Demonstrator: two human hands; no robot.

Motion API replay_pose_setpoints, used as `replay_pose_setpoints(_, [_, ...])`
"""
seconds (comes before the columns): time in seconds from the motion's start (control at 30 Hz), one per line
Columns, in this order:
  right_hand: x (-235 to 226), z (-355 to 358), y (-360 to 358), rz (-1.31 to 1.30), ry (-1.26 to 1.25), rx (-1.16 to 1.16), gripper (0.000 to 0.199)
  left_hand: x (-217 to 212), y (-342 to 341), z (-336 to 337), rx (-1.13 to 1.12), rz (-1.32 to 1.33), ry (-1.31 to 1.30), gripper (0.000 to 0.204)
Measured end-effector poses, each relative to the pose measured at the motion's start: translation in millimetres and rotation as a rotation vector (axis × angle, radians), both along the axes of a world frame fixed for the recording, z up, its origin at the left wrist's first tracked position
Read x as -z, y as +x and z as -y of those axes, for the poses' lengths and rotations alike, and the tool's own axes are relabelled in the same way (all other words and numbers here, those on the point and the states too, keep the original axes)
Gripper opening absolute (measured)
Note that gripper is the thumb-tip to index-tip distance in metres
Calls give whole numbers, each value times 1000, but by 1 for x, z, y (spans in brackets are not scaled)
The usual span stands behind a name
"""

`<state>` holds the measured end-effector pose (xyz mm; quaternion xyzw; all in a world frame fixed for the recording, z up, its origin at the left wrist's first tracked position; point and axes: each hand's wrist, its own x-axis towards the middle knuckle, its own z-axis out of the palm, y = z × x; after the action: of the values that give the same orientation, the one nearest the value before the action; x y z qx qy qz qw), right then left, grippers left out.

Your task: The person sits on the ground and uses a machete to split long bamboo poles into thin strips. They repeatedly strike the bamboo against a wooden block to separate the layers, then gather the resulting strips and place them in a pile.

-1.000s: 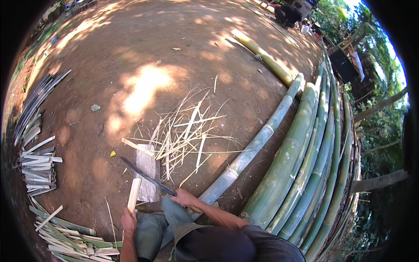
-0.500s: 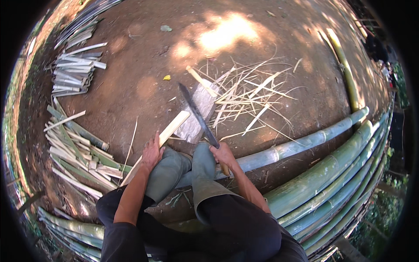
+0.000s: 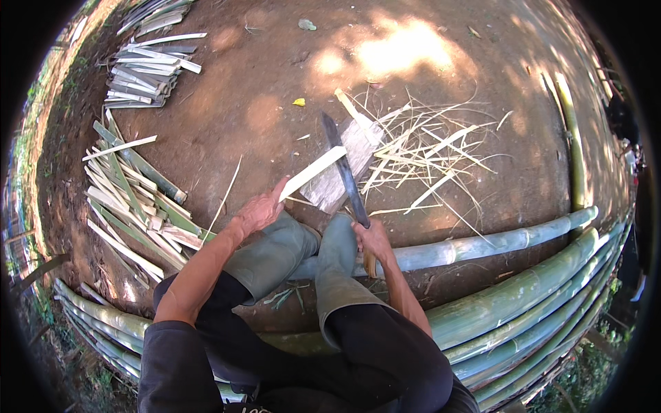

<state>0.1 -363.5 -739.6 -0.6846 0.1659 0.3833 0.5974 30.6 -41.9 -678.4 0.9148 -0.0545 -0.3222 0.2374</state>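
My left hand [image 3: 263, 208] is closed round a pale split bamboo strip [image 3: 313, 172], which slants up and to the right. The strip's far end meets the dark blade of a machete [image 3: 346, 169]. My right hand [image 3: 374, 239] grips the machete by its handle, the blade pointing away from me and slightly left. Beneath the blade and the strip's end lies a flat, worn wooden block [image 3: 329, 187] on the dirt. My knees, in grey-green rubber boots [image 3: 337, 251], stand just this side of the block.
Thin bamboo shavings [image 3: 430, 155] are heaped right of the block. Split strips [image 3: 131, 199] lie in a pile at left, with a stacked bundle [image 3: 148, 74] farther off. A long bamboo pole [image 3: 475, 249] crosses by my boots; several thick green poles [image 3: 509, 297] lie at lower right.
My left hand and the strip have shifted forward and right, bringing the strip's end against the blade. The right hand still holds the machete. The whole view has also shifted a little.
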Motion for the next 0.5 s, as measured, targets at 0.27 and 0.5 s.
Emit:
replay_pose_setpoints(0.27, [-20,1,4,-225,274,101,27,-9,57,-26,-365,-633,-332,60])
replay_pose_setpoints(0.5, [-26,0,2,-308,385,175,24,-22,35,-35,-636,-858,-617,51])
